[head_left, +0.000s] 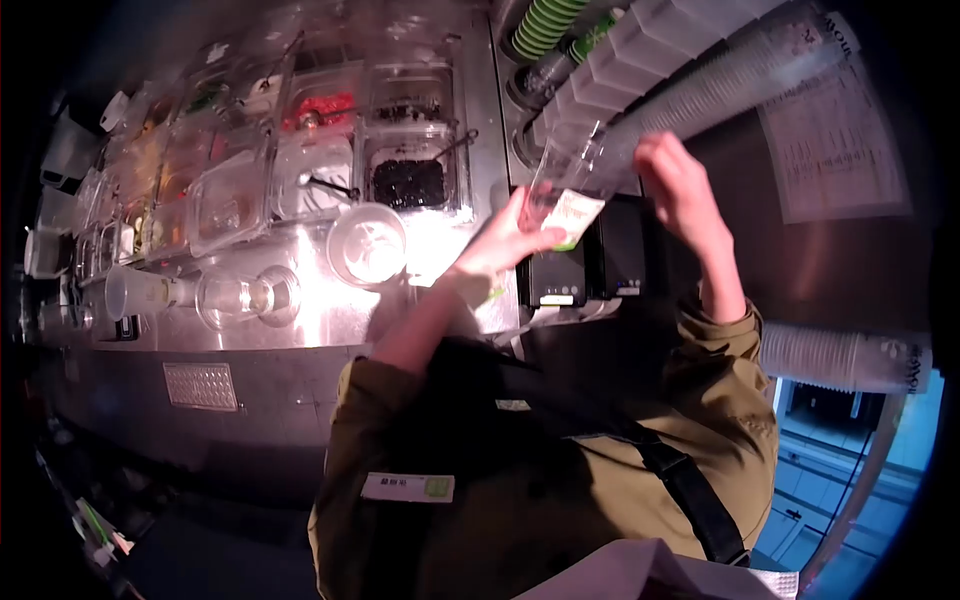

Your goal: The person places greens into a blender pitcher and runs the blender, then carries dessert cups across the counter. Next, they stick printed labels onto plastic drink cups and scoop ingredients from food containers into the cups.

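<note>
My left hand point(505, 240) is closed around a clear plastic cup point(575, 160), which tilts over the counter's right end. A white and green label point(573, 214) shows on the cup's near side, by my thumb. My right hand point(680, 185) is raised to the right of the cup, its fingers curled in. Whatever lies in those fingers, if anything, is hidden. Just beyond it, the end of a long stack of clear cups point(720, 90) comes close to the fingertips.
Clear tubs of ingredients stand on the steel counter, one with dark contents point(408, 183), another with red point(325, 108). Nearer me are a large clear cup point(367, 245) and a measuring jug point(135, 292). Black devices point(556, 270) sit below my hands. A printed sheet point(835, 145) hangs right.
</note>
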Tool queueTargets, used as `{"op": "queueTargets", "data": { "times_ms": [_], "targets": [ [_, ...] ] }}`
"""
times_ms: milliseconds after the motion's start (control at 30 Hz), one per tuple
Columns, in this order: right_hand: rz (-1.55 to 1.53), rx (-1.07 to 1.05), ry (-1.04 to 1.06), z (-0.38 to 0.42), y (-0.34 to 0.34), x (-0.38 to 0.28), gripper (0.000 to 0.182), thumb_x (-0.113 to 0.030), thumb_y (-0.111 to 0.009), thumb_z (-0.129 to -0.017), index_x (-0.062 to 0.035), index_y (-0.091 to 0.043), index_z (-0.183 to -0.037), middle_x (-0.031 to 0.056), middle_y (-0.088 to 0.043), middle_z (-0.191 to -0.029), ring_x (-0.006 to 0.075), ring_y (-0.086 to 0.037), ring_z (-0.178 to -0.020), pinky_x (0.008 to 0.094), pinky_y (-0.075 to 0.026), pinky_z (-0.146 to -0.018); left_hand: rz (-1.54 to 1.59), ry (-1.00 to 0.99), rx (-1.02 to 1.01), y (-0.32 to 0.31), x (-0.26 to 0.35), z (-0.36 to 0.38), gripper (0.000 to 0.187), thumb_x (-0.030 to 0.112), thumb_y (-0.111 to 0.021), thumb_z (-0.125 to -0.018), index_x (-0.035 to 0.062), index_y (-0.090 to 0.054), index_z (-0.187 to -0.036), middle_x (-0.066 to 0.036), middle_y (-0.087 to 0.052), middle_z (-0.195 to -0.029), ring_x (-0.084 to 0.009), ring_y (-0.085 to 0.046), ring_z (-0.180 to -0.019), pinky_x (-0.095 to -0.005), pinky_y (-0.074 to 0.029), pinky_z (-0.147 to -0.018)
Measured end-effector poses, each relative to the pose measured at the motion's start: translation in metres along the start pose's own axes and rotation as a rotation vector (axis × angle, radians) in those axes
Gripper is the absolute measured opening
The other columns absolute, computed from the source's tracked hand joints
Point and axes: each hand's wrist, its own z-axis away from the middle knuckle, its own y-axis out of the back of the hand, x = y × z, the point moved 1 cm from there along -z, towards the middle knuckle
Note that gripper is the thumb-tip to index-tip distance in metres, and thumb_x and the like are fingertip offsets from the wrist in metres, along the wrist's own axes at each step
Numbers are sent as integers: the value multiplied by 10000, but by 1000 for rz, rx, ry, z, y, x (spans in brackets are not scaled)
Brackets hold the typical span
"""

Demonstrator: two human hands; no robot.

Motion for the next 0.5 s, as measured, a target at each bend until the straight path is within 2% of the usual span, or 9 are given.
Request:
{"op": "queueTargets", "data": {
  "times_ms": [67,133,200,233,300,367,400,433,500],
  "targets": [
    [67,129,-14,-6,16,11,347,172,-435,-570,12,-479,-875,116,-477,-843,257,-522,-717,267,-425,-604,-40,72,-58,12,-7,-2,570,255,-615,-789,19,-332,-1224,-91,-526,-1029,-158,-516,-961,-293,-414,-814],
    [128,323,-119,-15,37,22,234,129,-458,-684,11,-494,-884,72,-502,-784,188,-526,-678,242,-422,-601,91,196,-23,8,-1,9,533,308,-582,-814,26,-353,-1205,-83,-534,-1028,-132,-530,-907,-274,-421,-793],
    [-253,410,-390,-26,40,29,93,17,-474,-814,4,-519,-894,30,-522,-738,134,-502,-615,216,-416,-608,102,272,-22,19,-13,10,494,376,-540,-832,38,-403,-1165,-57,-568,-978,-123,-554,-866,-272,-426,-787],
    [-367,418,-348,-33,28,34,148,-90,-463,-882,23,-523,-956,29,-531,-757,91,-500,-603,198,-421,-588,91,286,6,22,-16,10,490,387,-528,-835,35,-413,-1156,-53,-575,-958,-126,-560,-869,-279,-423,-798],
    [-676,427,-449,-53,-8,36,179,-109,-473,-878,22,-511,-995,50,-559,-736,121,-580,-698,222,-467,-633,57,304,51,24,-8,17,516,382,-545,-822,27,-397,-1167,-63,-568,-974,-142,-552,-911,-298,-416,-826],
    [-887,389,-610,-74,-51,35,228,-177,-452,-891,26,-519,-969,90,-599,-780,124,-587,-693,240,-458,-686,19,312,79,17,15,27,592,349,-602,-788,15,-345,-1205,-93,-539,-1045,-166,-523,-989,-320,-406,-858],
    [-991,404,-724,-92,-67,15,221,-164,-450,-885,41,-517,-935,92,-608,-777,132,-592,-724,237,-451,-701,-54,223,196,30,-9,30,646,322,-632,-761,10,-305,-1223,-107,-504,-1093,-185,-493,-1030,-330,-399,-871],
    [-1164,353,-797,-100,-94,32,177,-99,-430,-871,60,-506,-893,126,-602,-821,168,-592,-791,256,-473,-735,-127,124,299,52,-54,28,706,296,-663,-733,6,-266,-1241,-121,-468,-1140,-205,-462,-1070,-340,-393,-884],
    [-1720,681,-1007,-120,-146,48,64,91,-400,-785,85,-462,-801,164,-517,-858,257,-560,-768,345,-522,-795,-481,51,335,51,-49,31,950,223,-758,-619,2,-123,-1290,-149,-320,-1280,-268,-340,-1174,-361,-332,-955]
  ]
}}
